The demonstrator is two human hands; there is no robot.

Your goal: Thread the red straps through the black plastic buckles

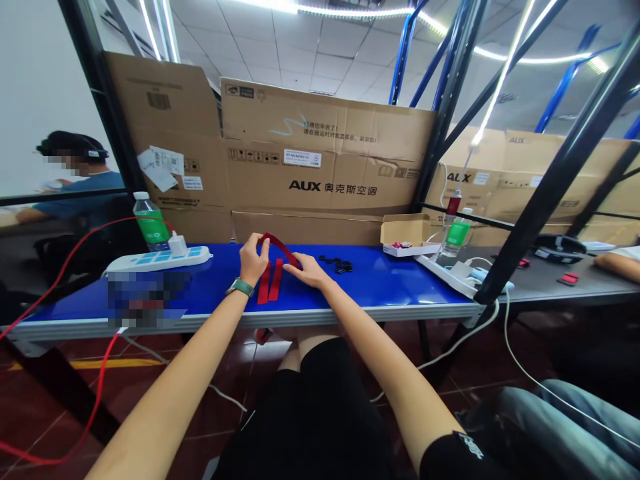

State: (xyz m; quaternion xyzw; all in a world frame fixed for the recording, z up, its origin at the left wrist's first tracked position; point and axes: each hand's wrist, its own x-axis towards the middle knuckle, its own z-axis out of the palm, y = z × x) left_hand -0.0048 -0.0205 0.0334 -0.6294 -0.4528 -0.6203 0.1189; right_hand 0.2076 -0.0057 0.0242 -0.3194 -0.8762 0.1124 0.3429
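Gripping one end of a red strip [283, 248], the left hand [254, 260] pinches it between thumb and fingers near the centre of the frame. The right hand [311, 271] grasps the other end slightly lower and to the right; the strip arches between the two. Two flat red strips [275, 283] lie beneath it on the blue tabletop [400, 287]. Small black pieces [342, 265] lie loose just right of the right hand. An open carton [407, 233] stands at centre right, a white power strip [159, 261] at centre left.
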